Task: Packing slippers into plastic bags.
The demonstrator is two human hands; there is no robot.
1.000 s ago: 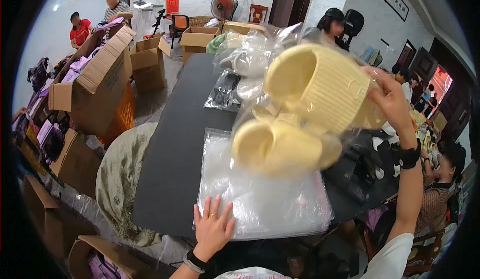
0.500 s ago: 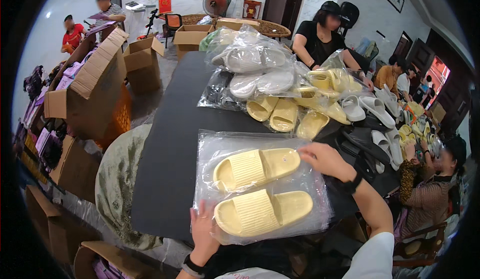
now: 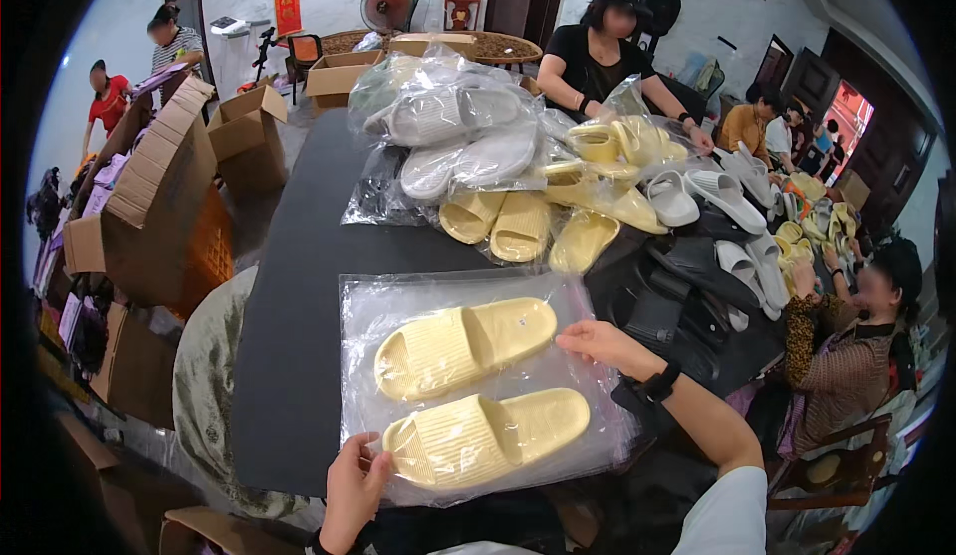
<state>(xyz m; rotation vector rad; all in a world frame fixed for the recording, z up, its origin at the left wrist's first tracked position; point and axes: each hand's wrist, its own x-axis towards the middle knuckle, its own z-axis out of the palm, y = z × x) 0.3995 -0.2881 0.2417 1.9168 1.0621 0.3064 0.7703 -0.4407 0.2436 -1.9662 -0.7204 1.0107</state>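
- Step judged: bagging yellow slippers [image 3: 468, 391] in clear bag [image 3: 363, 301], table's [image 3: 299, 256] six o'clock edge.
- Left hand [image 3: 351, 485] pinches bag edge; right hand [image 3: 597, 341] rests open at three o'clock.
- Next calls for sealing the opening.

A long dark table [image 3: 299, 286] runs from the bottom centre of the frame up toward the top centre. At its near end, in the lower middle, lies a clear plastic bag [image 3: 468, 376] with two pale yellow slippers [image 3: 468, 391] side by side on it. Beyond, in the upper middle, sits a heap of bagged white slippers [image 3: 458, 132] and loose yellow slippers [image 3: 523, 226]. On the right side lie black slippers [image 3: 687, 296] and more white ones. The left strip of the tabletop shows bare dark surface.
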